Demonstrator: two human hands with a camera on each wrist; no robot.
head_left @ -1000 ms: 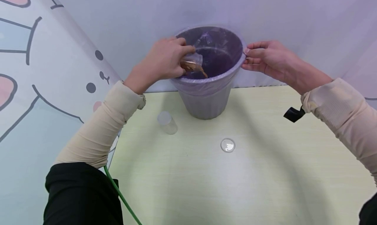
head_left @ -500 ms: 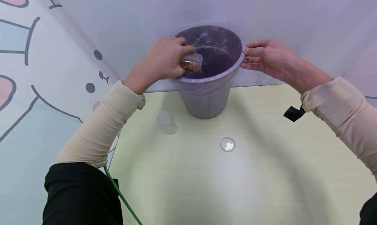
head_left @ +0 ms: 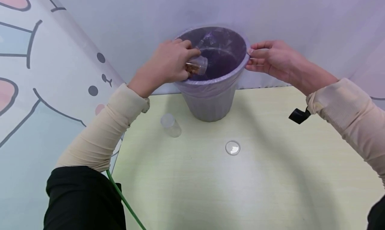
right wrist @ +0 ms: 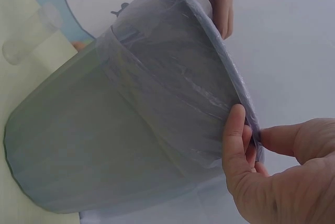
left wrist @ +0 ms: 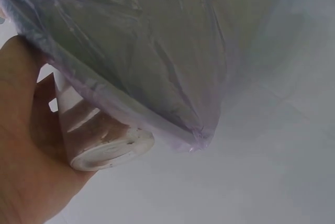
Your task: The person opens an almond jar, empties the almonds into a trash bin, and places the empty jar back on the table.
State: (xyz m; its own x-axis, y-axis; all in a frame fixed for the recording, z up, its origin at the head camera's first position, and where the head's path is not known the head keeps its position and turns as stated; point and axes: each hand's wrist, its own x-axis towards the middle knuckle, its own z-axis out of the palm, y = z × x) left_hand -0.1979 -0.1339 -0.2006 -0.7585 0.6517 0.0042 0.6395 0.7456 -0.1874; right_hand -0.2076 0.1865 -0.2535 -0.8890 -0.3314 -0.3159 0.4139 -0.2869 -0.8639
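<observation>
Over the near-left rim of a grey trash can, my left hand grips a small clear plastic jar lying on its side. The jar's mouth faces into the can, and brown crumbly stuff sits inside it. In the left wrist view the jar's base shows beside the palm, partly hidden by the bag's edge. My right hand pinches the opposite rim, with thumb and fingers on either side of it. A thin purple bag lines the can and folds over its rim.
A second clear jar stands on the pale tabletop left of the can. A round clear lid lies in front of it. A green cable runs by the left arm. A pale curtain hangs behind the can.
A second ago brown stuff streamed from the jar's mouth; now it stays inside the jar, which has turned slightly in my left hand. My right hand keeps its hold on the rim.
</observation>
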